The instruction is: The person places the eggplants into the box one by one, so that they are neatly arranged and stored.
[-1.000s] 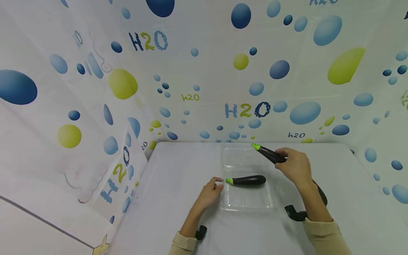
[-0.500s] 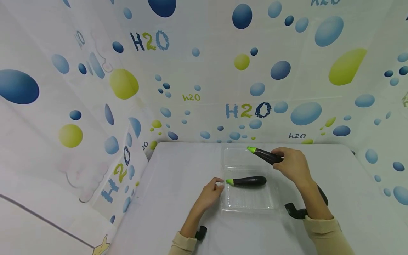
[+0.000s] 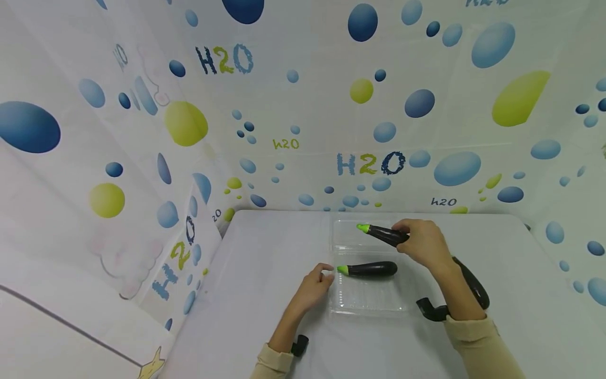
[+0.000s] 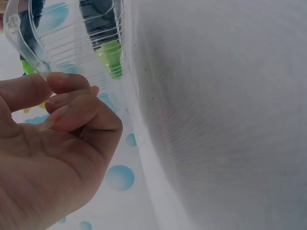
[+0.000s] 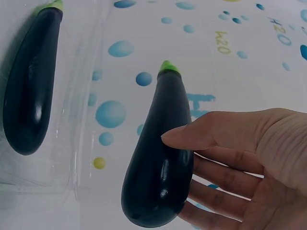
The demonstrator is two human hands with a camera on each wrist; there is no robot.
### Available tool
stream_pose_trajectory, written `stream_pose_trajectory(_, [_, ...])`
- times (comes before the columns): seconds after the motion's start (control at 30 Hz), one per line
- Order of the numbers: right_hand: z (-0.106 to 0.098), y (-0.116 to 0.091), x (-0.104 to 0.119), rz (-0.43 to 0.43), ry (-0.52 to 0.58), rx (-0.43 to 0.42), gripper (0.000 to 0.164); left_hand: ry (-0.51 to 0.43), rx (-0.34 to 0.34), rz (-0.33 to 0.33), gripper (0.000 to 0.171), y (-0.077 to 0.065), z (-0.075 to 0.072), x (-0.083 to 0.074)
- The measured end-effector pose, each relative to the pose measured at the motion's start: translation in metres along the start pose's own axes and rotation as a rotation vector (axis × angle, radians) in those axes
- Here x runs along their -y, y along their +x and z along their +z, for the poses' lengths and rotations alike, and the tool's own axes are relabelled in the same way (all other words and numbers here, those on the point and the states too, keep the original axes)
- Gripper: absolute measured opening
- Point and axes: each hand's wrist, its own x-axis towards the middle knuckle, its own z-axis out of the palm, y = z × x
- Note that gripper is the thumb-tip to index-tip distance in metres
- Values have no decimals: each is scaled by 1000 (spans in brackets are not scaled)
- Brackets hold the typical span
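Note:
My right hand (image 3: 423,246) holds an eggplant (image 3: 385,235), dark with a bright green stem end, over the far part of a clear plastic container (image 3: 369,304). In the right wrist view the thumb lies along one side of this eggplant (image 5: 158,167) and the fingers curl behind it. Another eggplant (image 3: 371,269) lies crosswise in the container's near part, stem end to the left. My left hand (image 3: 312,284) is at the container's left edge; in the left wrist view its thumb and index finger pinch the clear rim (image 4: 31,52).
A dark, glossy, rounded thing like another eggplant (image 3: 475,287) lies on the white table (image 3: 265,242), partly hidden behind the right forearm. A patterned curtain (image 3: 312,105) hangs behind the table. A black wrist mount (image 3: 431,310) sticks out beside the right wrist.
My right hand has moved to the left with its eggplant, bringing it further over the far part of the container. The left hand and the lying eggplant stay in place.

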Motion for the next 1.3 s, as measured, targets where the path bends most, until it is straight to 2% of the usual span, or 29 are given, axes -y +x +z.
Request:
stream_pose_trajectory(0.37, [14,9,7,17,-13,105,40,-12,7,-11,36,0,0,1])
stream_pose_trajectory(0.47, [18,11,9,-5,-13,124,40,-9,6,-13,35,0,1,1])
stream_pose_trajectory(0.73, [27,15,9,-73,-38,142,38,-7,3,-12,35,0,0,0])
stream_pose_trajectory(1.3, [37,15,13,-58,-57,228,38,-2,6,-9,34,0,-1,-1])
